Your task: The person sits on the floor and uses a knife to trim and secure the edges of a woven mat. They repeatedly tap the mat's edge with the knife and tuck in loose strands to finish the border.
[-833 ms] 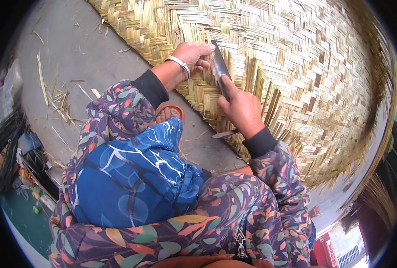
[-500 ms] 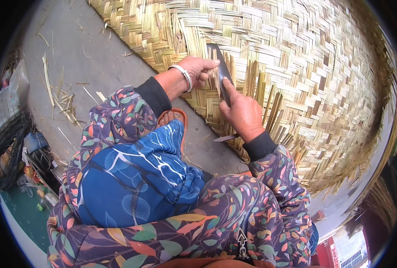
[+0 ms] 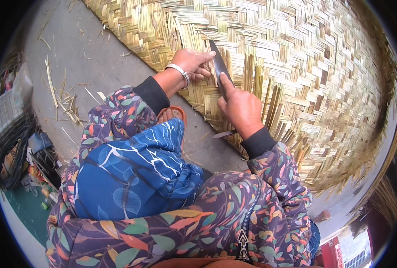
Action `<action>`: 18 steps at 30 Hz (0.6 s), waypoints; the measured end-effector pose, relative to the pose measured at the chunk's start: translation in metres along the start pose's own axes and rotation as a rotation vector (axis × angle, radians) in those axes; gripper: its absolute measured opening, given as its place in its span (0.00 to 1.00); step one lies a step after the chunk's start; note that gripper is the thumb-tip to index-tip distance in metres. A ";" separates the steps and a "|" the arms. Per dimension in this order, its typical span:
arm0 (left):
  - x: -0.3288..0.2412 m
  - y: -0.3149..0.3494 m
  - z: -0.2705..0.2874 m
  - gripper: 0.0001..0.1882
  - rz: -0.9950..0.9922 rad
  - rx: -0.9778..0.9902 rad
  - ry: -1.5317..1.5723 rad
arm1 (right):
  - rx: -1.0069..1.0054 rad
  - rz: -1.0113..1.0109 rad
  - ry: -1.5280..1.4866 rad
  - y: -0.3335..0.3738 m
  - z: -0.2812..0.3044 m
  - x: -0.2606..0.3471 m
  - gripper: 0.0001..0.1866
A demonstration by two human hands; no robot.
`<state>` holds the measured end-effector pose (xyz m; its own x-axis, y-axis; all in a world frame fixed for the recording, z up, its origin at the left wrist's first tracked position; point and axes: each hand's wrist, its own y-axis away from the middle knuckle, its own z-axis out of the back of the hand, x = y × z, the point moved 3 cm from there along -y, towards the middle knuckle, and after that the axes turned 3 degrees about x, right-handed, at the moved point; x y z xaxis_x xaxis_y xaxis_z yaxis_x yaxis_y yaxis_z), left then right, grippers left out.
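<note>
Much of our mat (image 3: 310, 62), spread on the floor (image 3: 113, 71), looks woven, but a row of strips (image 3: 275, 100) sticks up, seemingly unfinished. Our right hand (image 3: 242, 109) grips a knife (image 3: 217, 62); our left hand (image 3: 188, 63) curls beside it, its hold unclear to us.

No wording can be read clearly. At the near right, by the curved rim of the view, a bright red, flat upright panel (image 3: 328, 251) carries a short column of small whitish marks (image 3: 339, 255) along its right side. They look like lettering, but are too small and blurred to tell the characters. The column stands slightly tilted, just left of a flat white surface (image 3: 351, 243) with a blue-grey barred grid (image 3: 355, 259) on its near part.
</note>
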<state>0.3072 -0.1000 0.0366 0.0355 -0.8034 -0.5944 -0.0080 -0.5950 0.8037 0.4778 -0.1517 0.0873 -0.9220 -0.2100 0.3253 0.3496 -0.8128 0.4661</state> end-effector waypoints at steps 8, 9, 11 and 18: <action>-0.009 -0.008 0.007 0.25 -0.242 -0.076 -0.532 | 0.031 -0.002 0.072 -0.005 -0.005 0.001 0.30; -0.015 -0.003 0.008 0.27 -0.305 -0.099 -0.673 | 0.032 -0.009 0.083 -0.006 -0.004 0.001 0.30; -0.019 0.001 0.010 0.31 -0.466 -0.212 -1.028 | 0.045 -0.017 0.104 -0.005 -0.001 0.003 0.30; -0.003 -0.005 0.015 0.33 -0.575 -0.285 -1.201 | 0.011 0.009 0.156 0.000 -0.006 0.002 0.30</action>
<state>0.2923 -0.0949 0.0343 -0.9214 -0.0587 -0.3842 -0.0765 -0.9418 0.3274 0.4743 -0.1554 0.0827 -0.9331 -0.2997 0.1986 0.3591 -0.8048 0.4725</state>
